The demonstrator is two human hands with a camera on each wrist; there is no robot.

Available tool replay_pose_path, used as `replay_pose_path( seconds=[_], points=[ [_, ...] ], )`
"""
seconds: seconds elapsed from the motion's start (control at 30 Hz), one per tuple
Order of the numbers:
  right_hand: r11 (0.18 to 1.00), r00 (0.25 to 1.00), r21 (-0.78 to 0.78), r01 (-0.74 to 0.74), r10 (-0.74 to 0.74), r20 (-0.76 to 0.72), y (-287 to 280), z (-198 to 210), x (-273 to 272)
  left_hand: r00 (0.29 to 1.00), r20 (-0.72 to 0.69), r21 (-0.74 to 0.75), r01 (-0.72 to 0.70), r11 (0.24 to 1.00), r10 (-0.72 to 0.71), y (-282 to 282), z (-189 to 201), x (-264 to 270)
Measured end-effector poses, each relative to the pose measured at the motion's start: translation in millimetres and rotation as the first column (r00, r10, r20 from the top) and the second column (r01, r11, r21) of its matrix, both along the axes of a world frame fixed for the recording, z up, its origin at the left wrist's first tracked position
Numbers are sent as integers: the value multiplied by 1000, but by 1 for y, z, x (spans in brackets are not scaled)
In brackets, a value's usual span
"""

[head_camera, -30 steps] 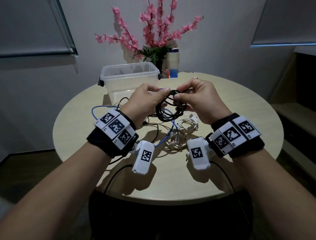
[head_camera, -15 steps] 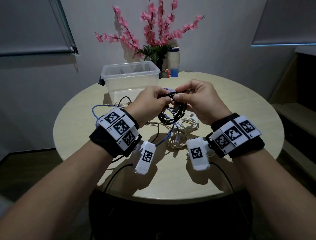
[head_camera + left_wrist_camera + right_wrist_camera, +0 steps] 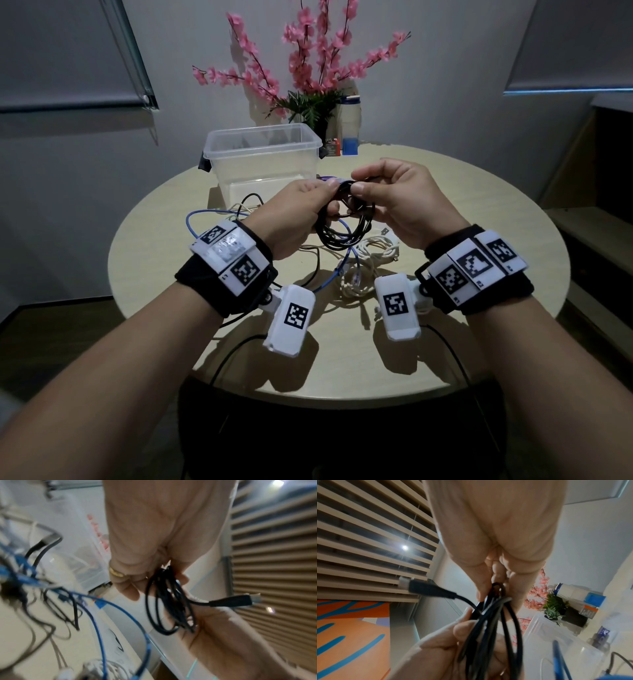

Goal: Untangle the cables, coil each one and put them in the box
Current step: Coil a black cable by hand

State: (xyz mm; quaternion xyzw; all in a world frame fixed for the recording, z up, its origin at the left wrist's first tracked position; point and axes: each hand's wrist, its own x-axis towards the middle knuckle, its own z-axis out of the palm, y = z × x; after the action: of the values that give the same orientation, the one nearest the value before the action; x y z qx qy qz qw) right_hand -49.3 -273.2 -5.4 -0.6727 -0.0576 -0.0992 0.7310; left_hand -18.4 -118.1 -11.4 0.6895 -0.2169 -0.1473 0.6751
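Note:
A coiled black cable (image 3: 339, 226) hangs above the round table, held between both hands. My left hand (image 3: 301, 209) grips the top of the coil (image 3: 164, 601), fingers curled round the loops. My right hand (image 3: 387, 198) pinches the same top part (image 3: 494, 593); its black USB plug (image 3: 426, 589) sticks out free. On the table beneath lie a blue cable (image 3: 205, 219), a white cable bundle (image 3: 373, 253) and a thin black cable (image 3: 251, 198). The clear plastic box (image 3: 263, 137) stands open just behind the hands.
A vase of pink flowers (image 3: 308, 61), a white bottle (image 3: 349, 120) and small red and blue items (image 3: 342, 147) stand at the table's far edge behind the box. Wooden steps (image 3: 596, 233) rise on the right. The table edge (image 3: 329, 397) is close to me.
Both hands with the black coil have shifted slightly right and toward the box. The left hand has closed further round the loops.

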Motion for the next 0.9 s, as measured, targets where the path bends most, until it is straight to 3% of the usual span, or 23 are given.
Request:
replay_pose_path(
  seconds=[0.1, 0.23, 0.33, 0.43, 0.57, 0.77, 0.9],
  points=[
    [1000, 1000, 12, -11, 11, 18, 0, 4, -2, 995, 82, 102, 50, 994, -58, -3, 4, -6],
    [999, 998, 13, -30, 30, 48, -3, 9, -2, 992, 33, 100, 115, 988, -119, -4, 6, -12],
    [997, 998, 74, 1, -6, 70, -6, 9, -2, 990, 4, -4, 140, 990, -140, -4, 3, -12],
    [981, 995, 192, 25, -43, 87, -8, 10, -1, 994, -11, -216, 102, 971, -107, -7, 1, -14],
    [987, 997, 138, -77, 72, 40, -8, 11, -1, 1000, -25, -379, -7, 926, -3, -10, 3, -12],
    [978, 987, 130, -161, 162, 7, -5, 6, -2, 999, -7, -308, -39, 950, 38, -12, 9, -16],
    [984, 986, 77, -163, 166, -23, -6, 8, -4, 991, 100, -155, -77, 985, 94, -14, 7, -17]
  ],
)
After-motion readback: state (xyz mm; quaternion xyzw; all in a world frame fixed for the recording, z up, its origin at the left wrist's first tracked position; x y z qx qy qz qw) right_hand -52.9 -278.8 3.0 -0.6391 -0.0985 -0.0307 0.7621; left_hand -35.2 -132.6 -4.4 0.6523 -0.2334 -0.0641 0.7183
